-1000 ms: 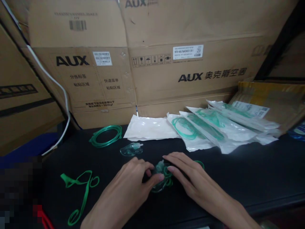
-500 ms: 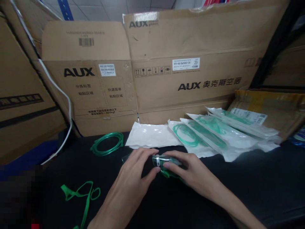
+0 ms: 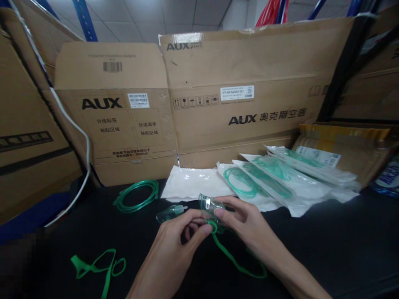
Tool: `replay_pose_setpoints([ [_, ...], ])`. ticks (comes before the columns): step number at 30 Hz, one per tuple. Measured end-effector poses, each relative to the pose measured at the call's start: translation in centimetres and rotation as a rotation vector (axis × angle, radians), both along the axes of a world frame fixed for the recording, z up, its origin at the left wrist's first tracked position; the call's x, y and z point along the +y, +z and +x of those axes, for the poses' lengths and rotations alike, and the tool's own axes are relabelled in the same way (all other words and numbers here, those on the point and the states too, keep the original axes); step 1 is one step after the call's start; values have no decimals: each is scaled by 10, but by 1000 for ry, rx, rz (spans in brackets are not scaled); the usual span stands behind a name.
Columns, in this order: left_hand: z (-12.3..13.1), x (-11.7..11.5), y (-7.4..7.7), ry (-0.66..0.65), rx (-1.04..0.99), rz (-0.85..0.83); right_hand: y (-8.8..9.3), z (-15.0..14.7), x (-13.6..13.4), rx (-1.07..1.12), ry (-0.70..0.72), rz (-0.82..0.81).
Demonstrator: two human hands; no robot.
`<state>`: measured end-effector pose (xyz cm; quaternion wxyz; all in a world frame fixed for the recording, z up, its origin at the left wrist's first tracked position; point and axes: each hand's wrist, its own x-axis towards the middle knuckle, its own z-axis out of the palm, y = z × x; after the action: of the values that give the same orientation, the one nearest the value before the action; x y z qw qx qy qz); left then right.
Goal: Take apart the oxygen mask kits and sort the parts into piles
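A clear greenish oxygen mask (image 3: 205, 203) is held above the black tabletop by my right hand (image 3: 241, 216), its thumb and fingers closed around the body. My left hand (image 3: 183, 236) pinches the green elastic strap (image 3: 229, 253) where it loops at the mask's lower edge. The rest of that strap hangs down to the right, under my right hand. Behind my left hand lies a second clear mask (image 3: 170, 213), partly covered by the fingers. A loose green strap (image 3: 93, 268) lies at the front left.
Coiled green tubing (image 3: 137, 197) lies at the back left. A white pouch (image 3: 190, 182) and several clear-fronted packs (image 3: 246, 182) with green tubing line the back. Large cardboard boxes (image 3: 199, 137) wall off the rear. A white cable (image 3: 89, 153) runs down at left.
My left hand has moved down from the mask's open end and now pinches the strap. The mask has tilted upward and its strap has dropped into view. The camera has tipped up slightly.
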<state>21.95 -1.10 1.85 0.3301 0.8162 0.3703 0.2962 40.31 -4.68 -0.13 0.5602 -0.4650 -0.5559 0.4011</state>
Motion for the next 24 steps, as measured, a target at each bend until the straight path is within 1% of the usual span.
replay_pose_setpoints([
  [3,0,0,0,10,37,11,0,-2,0,48,36,-47],
  [6,0,0,-1,30,93,55,1,0,0,42,39,-19],
  [10,-1,0,-2,67,150,117,5,8,-3,-165,-33,54],
  [13,-2,0,1,59,193,113,8,12,-5,-297,-100,63],
  [17,-3,-3,4,74,228,97,11,12,-10,-388,-125,77],
  [21,-6,-2,4,142,230,102,16,13,-15,-469,-137,108],
  [24,-8,1,3,204,258,85,19,17,-18,-489,-161,117],
])
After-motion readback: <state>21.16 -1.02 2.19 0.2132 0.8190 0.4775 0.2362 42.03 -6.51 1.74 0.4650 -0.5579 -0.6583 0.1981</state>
